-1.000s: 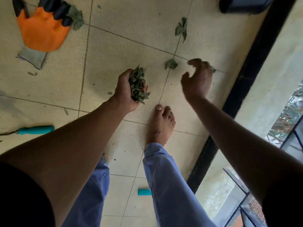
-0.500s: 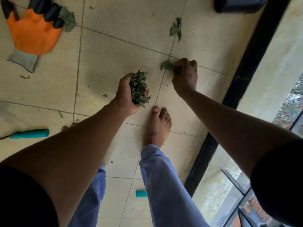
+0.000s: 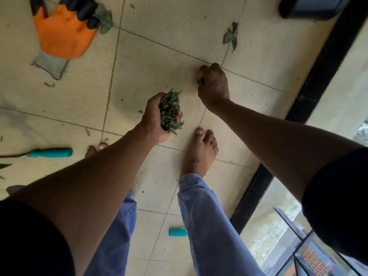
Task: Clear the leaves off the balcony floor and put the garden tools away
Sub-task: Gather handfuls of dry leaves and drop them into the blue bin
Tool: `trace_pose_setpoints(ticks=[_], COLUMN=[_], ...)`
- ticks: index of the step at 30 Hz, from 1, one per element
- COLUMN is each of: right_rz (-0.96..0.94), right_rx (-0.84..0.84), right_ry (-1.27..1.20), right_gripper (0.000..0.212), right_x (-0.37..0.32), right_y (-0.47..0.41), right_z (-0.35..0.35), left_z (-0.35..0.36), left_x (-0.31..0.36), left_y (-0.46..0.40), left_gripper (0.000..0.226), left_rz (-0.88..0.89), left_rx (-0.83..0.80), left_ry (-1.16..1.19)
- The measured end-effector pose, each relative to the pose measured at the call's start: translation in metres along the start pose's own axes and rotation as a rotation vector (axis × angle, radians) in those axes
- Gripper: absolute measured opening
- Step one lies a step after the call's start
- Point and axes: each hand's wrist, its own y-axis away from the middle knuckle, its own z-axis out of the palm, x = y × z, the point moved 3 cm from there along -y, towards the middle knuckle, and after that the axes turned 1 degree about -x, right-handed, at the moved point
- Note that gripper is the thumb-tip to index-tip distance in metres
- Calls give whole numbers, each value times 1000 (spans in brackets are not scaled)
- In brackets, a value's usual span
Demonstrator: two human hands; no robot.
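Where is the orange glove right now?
In the head view, the orange glove lies flat on the tiled floor at the upper left, beyond the left hand, with a leaf touching its black fingertips.

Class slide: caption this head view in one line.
Left hand holds a bunch of leaves; right hand pinches another leaf.

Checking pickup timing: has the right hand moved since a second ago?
Yes. The right hand went from open above the grout-line crossing to curled at it, toward the left hand's bunch of dried green leaves, gripping a small green leaf.
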Motion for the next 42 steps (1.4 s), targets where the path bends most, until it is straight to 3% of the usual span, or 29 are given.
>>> trace_pose_setpoints(ticks=[5,10,12,16,23,27,30,33,35,38,42], right_rz=[235,18,-89,-287,-424,-567,-627,-596,-512,-401,-355], right_rx=[-76,-49,-41,68,230,198,168,221,232,143,7], right_ry=[-461,-704,-683,-396,-86,-55,-73,-117,-276,-555,-618], right_gripper=[22,18,19,18,20,10,17,14,7,34,79], right_x=[-37,-126,-155,-203,-257,-286,-306,-329,-348,-379,-417], right_y=[14,75,99,130,159,182,208,227,236,253,278], right_z=[-31,-91,-103,-103,-117,-131,-151,-171,-182,-195,-196], left_z=[-11,-13,-10,-2,-20,-37,-41,-50,-52,-59,-76], left_x=[14,36,45,60,77,86,92,100,108,113,107], left_y=[18,49,62,97,156,192,233,271,300,342,385], left_gripper=[34,33,41,59,51,57,37,44,46,39,36], left_rz=[56,124,181,198,244,297,327,339,343,365,345], left_rx=[25,27,-30,-163,-209,-180,-187,-112,-118,-118,-222], left_ry=[35,90,49,159,398,476,450,450,444,466,453])
